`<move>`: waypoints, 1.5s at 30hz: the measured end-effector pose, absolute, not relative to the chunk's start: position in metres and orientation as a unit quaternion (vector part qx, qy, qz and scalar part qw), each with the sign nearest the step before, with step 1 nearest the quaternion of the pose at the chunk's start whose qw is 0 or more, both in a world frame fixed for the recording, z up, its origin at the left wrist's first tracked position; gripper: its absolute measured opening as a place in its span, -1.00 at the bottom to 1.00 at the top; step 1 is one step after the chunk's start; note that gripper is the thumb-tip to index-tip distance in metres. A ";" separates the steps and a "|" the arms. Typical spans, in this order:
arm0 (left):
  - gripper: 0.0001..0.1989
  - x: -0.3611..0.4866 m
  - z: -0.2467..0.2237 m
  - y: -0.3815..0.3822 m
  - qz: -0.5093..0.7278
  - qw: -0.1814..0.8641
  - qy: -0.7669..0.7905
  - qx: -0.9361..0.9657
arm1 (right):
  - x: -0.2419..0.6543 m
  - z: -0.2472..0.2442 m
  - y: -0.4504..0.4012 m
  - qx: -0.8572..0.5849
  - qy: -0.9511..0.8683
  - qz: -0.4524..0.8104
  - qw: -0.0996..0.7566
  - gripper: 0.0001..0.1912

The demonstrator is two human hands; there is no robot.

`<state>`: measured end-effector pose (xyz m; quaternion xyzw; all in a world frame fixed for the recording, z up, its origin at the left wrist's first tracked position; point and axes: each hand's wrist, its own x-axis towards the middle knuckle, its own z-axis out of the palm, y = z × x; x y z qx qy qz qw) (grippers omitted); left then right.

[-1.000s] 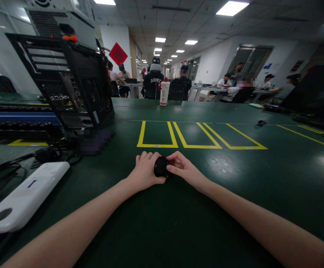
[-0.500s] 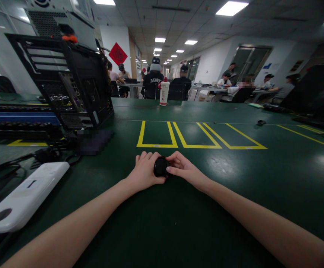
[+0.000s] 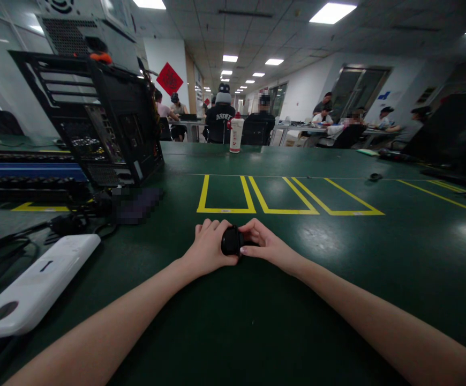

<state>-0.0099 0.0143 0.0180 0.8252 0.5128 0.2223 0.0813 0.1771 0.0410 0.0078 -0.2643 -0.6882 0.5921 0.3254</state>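
Observation:
A small black rounded object (image 3: pixel 231 241), its exact kind not clear, is held low over the green table in front of me. My left hand (image 3: pixel 209 242) wraps around its left side, fingers over the far edge and thumb along the near edge. From the right, the bent fingers and thumb of my right hand (image 3: pixel 262 241) pinch its right edge. A dark part of it reaches in between the right thumb and fingers, mostly hidden.
Yellow tape outlines (image 3: pixel 225 210) mark the green table (image 3: pixel 253 332) beyond my hands. A white cup (image 3: pixel 236 135) stands at the far edge. On the left are an open black computer case (image 3: pixel 124 123), cables and a long white device (image 3: pixel 40 284). People sit at tables farther back.
My right thumb and fingertips have shifted very slightly at the black object's right edge. Both hands otherwise keep the same place and hold.

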 end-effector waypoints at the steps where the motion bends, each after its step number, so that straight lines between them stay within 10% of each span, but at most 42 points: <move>1: -0.50 -0.010 0.017 0.015 0.222 0.082 0.511 0.826 | 0.177 0.008 0.041 -0.270 -0.683 0.594 0.329 -0.69; 45: -0.51 -0.009 0.013 0.017 0.233 0.080 0.511 0.823 | 0.172 0.009 0.038 -0.300 -0.673 0.582 0.344 -0.70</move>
